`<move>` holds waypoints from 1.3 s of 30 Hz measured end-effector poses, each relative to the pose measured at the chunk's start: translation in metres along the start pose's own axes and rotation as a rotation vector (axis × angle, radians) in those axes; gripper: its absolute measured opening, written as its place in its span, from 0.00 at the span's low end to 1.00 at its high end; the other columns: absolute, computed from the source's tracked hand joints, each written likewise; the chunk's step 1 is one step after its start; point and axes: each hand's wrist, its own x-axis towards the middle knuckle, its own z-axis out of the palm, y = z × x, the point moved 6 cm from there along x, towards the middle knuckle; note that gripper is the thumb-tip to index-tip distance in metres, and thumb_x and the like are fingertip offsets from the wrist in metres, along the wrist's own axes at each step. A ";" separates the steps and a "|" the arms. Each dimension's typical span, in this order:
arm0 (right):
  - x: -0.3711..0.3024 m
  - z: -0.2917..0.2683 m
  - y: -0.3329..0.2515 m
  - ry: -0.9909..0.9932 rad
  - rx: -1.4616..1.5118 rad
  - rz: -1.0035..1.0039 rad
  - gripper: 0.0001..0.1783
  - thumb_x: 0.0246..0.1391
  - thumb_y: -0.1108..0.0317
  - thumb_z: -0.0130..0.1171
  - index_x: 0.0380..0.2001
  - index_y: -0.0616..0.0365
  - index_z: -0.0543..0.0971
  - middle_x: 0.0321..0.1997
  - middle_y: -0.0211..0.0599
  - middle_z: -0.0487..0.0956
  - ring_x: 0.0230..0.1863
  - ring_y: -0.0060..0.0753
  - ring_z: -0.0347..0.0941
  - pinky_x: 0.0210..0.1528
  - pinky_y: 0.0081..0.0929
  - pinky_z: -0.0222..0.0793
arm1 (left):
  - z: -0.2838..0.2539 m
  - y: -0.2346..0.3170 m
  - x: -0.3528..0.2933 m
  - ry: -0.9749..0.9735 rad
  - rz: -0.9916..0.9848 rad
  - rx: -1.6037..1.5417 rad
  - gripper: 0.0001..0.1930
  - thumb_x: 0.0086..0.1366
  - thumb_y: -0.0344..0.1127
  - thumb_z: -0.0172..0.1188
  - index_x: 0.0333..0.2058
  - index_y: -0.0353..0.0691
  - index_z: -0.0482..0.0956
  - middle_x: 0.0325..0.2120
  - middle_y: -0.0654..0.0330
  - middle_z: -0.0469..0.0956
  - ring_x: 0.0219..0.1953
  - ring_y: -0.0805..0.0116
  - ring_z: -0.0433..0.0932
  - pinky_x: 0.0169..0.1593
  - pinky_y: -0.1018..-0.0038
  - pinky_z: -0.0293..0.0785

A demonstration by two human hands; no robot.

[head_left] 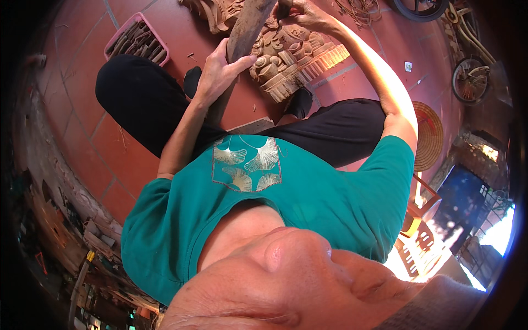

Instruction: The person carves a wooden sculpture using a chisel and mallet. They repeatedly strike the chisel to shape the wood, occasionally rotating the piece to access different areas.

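A long, thick piece of brown wood (246,34) slants from my lap up past the top edge. My left hand (220,74) is wrapped round it partway along, thumb stretched across its face. Up at the top edge, the fingers of my right hand (308,16) are closed on a small dark object (284,8), whose kind I cannot make out, close beside the wood. Behind and right of the wood lies a wood carving (280,60) with curled, layered relief and a ridged edge. Another carved piece (217,14) with scrolling shapes rests further left at the top.
A pink plastic basket (113,44) full of thin dark tools or sticks stands on the red tiled floor (82,121) to the left. My bent legs (330,129) frame the work. On the right are a woven round hat or tray (428,135) and a spoked wheel (471,80).
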 end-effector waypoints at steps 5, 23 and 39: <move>0.004 0.007 0.010 0.032 -0.166 0.080 0.11 0.51 0.81 0.64 0.39 0.63 0.79 0.34 0.35 0.80 0.40 0.29 0.75 0.45 0.31 0.73 | 0.002 -0.003 0.002 0.022 0.074 0.013 0.28 0.60 0.47 0.69 0.50 0.31 0.73 0.28 0.59 0.78 0.28 0.73 0.76 0.32 0.73 0.74; 0.013 0.015 0.038 0.013 -0.421 -0.123 0.16 0.55 0.70 0.67 0.48 0.56 0.81 0.37 0.31 0.82 0.41 0.27 0.79 0.49 0.32 0.76 | 0.000 -0.003 0.006 -0.075 0.000 0.209 0.33 0.60 0.53 0.67 0.52 0.29 0.72 0.36 0.44 0.82 0.40 0.56 0.83 0.48 0.65 0.76; 0.004 0.002 -0.003 0.140 -0.229 0.103 0.14 0.52 0.82 0.58 0.43 0.62 0.77 0.37 0.35 0.80 0.43 0.29 0.75 0.45 0.32 0.75 | 0.001 -0.008 0.001 -0.003 -0.049 -0.022 0.29 0.60 0.49 0.68 0.50 0.31 0.74 0.26 0.60 0.78 0.25 0.74 0.75 0.30 0.73 0.73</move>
